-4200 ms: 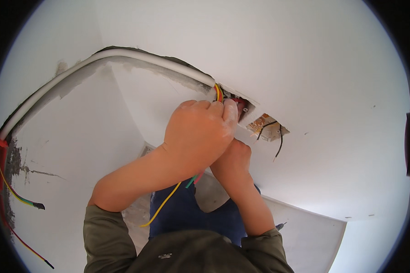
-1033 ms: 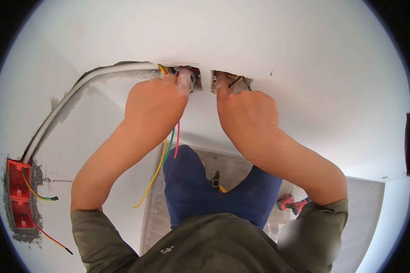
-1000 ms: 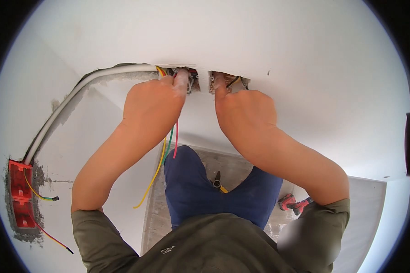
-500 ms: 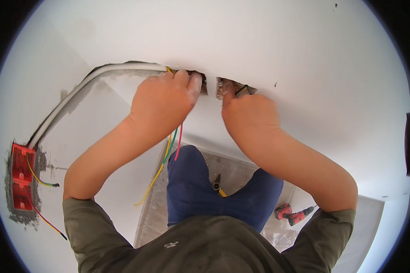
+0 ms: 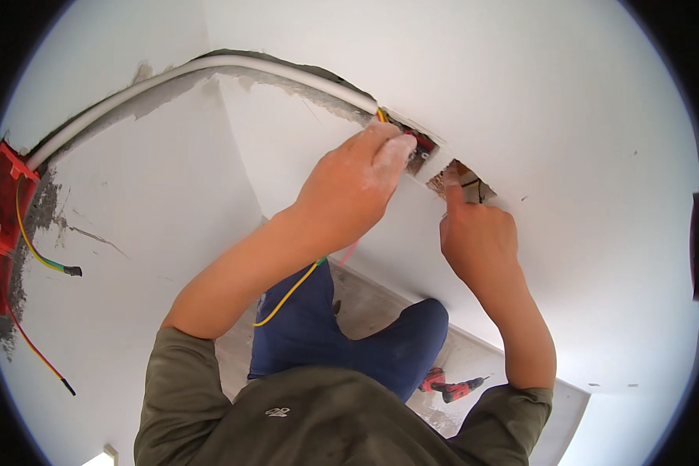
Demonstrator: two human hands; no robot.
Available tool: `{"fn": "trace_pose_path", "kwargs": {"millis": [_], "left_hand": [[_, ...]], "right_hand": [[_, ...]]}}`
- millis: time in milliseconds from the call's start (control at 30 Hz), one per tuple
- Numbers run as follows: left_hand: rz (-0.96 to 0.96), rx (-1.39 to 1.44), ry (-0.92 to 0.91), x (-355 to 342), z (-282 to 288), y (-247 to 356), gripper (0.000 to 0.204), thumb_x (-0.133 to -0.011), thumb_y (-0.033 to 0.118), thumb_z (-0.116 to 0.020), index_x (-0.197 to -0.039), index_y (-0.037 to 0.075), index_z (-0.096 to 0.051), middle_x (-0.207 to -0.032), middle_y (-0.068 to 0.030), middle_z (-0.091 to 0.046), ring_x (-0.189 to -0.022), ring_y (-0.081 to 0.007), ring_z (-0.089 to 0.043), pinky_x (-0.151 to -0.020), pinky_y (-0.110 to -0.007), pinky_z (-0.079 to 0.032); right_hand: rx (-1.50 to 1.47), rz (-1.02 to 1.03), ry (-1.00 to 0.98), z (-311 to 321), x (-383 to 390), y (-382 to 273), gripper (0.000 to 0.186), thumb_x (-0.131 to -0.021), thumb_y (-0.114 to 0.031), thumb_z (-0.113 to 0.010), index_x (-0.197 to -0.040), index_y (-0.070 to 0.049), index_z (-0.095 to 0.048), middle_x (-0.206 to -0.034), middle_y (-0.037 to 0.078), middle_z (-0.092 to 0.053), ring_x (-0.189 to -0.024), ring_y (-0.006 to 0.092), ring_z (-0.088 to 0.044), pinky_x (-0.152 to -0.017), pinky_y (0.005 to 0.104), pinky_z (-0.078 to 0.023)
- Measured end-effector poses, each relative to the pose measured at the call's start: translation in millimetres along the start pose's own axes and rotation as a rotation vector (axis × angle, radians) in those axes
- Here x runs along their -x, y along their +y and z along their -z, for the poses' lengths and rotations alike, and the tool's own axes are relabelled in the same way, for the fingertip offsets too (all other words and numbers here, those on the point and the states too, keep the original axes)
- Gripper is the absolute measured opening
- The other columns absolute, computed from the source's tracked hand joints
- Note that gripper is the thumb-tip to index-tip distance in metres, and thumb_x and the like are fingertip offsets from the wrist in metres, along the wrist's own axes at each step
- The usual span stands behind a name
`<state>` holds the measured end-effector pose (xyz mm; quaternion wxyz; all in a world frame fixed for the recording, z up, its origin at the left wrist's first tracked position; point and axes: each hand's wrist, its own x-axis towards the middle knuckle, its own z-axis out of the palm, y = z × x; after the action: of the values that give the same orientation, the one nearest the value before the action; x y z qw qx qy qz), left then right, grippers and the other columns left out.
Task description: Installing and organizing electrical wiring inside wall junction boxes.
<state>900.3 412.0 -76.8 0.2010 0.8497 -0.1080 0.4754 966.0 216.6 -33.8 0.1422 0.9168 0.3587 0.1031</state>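
The bare left hand, white with dust on its thumb, is near the top middle of the frame, up against a dark four-sided hole in the white wall with some red inside. Its fingers are bent and close together, but I cannot tell if they are pinching anything, because the back of the hand hides it. Thin yellow and red plastic-coated wires come out of the end of a long, round, white plastic pipe just above that hand. Under the left wrist, in the middle of the frame, hang a long, thin yellow wire, a short bit of green wire and a pink wire. The bare right hand is right of the middle. Its pointing finger is straight and its tip is inside a second rough hole, where a thin black wire shows. Its other fingers are curled in, and I cannot tell if they hold anything. The white pipe bends down to red plastic wall boxes at the left edge. A red and black power drill lies at the lower right.
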Motion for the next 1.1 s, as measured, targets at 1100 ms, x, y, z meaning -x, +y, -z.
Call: {"fn": "trace_pose_path", "kwargs": {"millis": [1100], "left_hand": [[-0.018, 0.037, -0.03, 3, 4, -16, 0.03, -0.08, -0.002, -0.069, -0.109, 0.005, -0.07, -0.115, -0.0065, -0.075, -0.077, -0.0231, -0.072, -0.06, -0.033, -0.057]], "right_hand": [[-0.101, 0.055, 0.231, -14, 2, 2, 0.052, -0.084, -0.012, -0.065, -0.135, -0.007, -0.059, -0.06, 0.008, -0.065, -0.049, 0.0319, -0.063, -0.048, 0.045, -0.05]]}}
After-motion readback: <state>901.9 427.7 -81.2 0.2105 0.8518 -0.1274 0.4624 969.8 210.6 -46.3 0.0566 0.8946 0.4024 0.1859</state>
